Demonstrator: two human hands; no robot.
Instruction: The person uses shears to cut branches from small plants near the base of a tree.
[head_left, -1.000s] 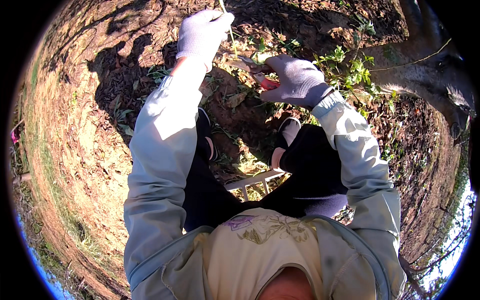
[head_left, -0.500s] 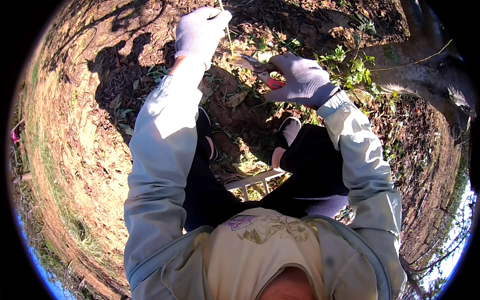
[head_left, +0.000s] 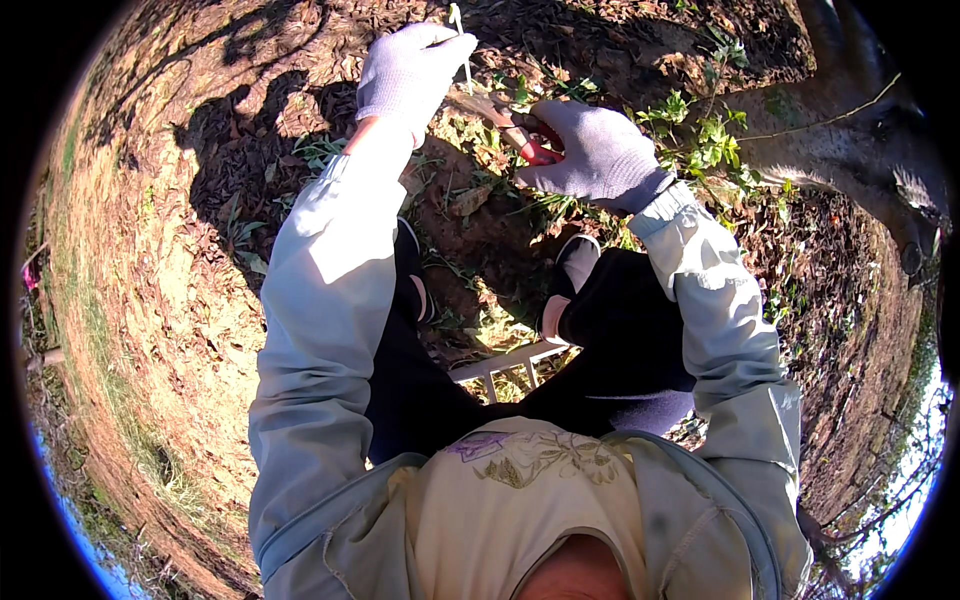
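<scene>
Grey-gloved left hand [head_left: 412, 70] pinches thin stem [head_left: 458, 30] upright; right hand [head_left: 598, 150] grips red pruners [head_left: 538, 150] just beside it, above leaf litter. Risk: blade near my left fingers, slip nicks glove.

left hand [head_left: 410, 75] raised fisted, right hand [head_left: 590, 150] curled

right hand [head_left: 598, 155] with red-handled tool [head_left: 537, 152] edged nearer the left hand [head_left: 408, 72], thin stem [head_left: 459, 30]

Gloved left hand [head_left: 410, 72] on thin stem [head_left: 458, 30], right hand [head_left: 592, 152] around red-handled pruners [head_left: 532, 146].
</scene>
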